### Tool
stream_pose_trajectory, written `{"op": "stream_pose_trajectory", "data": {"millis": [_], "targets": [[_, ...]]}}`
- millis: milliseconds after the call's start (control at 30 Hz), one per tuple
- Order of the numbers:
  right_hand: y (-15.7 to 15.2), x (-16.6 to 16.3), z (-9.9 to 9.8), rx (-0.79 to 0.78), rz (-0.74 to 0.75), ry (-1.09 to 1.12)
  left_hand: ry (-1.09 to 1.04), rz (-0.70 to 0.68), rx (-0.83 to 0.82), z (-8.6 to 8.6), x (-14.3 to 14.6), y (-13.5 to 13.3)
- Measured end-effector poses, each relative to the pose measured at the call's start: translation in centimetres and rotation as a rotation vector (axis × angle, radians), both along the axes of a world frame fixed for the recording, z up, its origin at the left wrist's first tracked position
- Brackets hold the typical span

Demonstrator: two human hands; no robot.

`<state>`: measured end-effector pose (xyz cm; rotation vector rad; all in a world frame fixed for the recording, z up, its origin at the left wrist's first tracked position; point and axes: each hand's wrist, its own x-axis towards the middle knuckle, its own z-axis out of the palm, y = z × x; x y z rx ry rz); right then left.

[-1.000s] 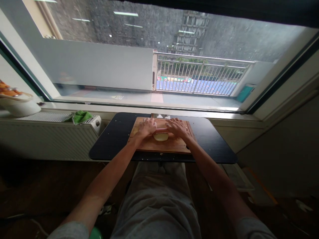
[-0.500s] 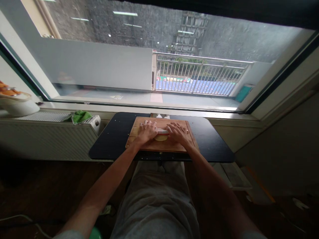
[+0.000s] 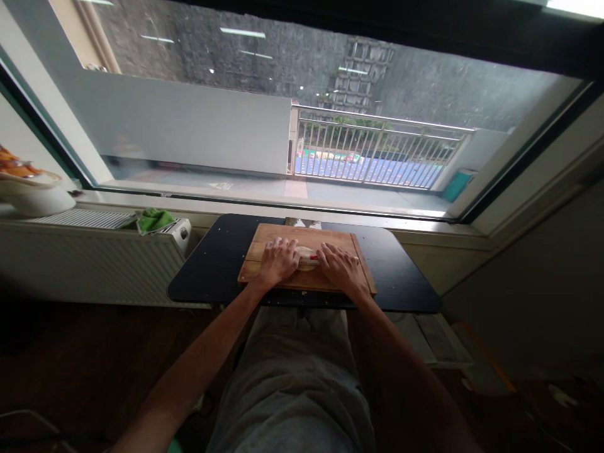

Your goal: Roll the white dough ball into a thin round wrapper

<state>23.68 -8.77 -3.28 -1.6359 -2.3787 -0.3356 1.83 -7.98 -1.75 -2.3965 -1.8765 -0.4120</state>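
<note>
On a dark table (image 3: 392,274), across a wooden board (image 3: 315,238), a left hand (image 3: 279,260) and a right hand (image 3: 340,265) are laid over a rolling pin (image 3: 307,257).
Fingers are draped across it, not clenched; weight is best shared evenly by both palms, the pin kept level. Pale dough (image 3: 307,267) is held under the pin's middle, in the gap between the hands.

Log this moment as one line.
left hand: on rolling pin | right hand: on rolling pin | dough: under rolling pin, on wooden board | wooden board: on black table
</note>
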Motion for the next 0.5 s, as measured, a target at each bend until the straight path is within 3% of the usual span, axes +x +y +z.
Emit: {"op": "stream_pose_trajectory", "data": {"millis": [267,500], "targets": [[-1.5,-0.6,0.1,-0.006,-0.08,0.047,-0.033,-0.001,0.023,-0.3,0.0,-1.2],[0.5,-0.6,0.2,0.006,-0.041,0.014,-0.025,0.059,0.025,-0.1,0.1,-0.1]]}}
